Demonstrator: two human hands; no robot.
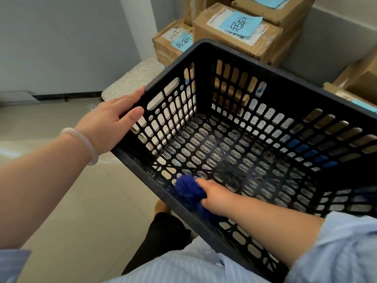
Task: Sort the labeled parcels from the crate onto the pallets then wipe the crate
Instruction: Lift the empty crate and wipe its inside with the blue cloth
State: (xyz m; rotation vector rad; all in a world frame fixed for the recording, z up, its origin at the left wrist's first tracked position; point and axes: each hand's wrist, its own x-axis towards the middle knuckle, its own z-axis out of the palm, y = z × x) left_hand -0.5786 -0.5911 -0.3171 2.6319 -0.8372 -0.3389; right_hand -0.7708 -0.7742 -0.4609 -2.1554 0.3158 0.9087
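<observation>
One cloth (188, 189) in right fingers (204, 181), inside crate (306, 94).

The person wears a light blue, finely striped shirt (183, 266) with loose sleeves (342, 248) ending near the elbow, dark trousers (161, 237), and a pale, translucent bangle (81, 144) at the left hand's (114, 121) wrist.

A pale blue-grey wall (61, 37) fills the 10 to 11 o'clock area, meeting a lighter, near-white vertical strip (138, 27) toward 12 o'clock. A dark baseboard (67, 97) runs along the wall's foot at 10 o'clock. Glossy beige floor tiles (81, 211) spread from 9 to 7 o'clock, with a bright sheen at the 9 o'clock edge. A speckled slab (130, 80) with a rounded corner lies near 11 o'clock. At 2 o'clock stands a light grey wall panel (330, 41).
</observation>
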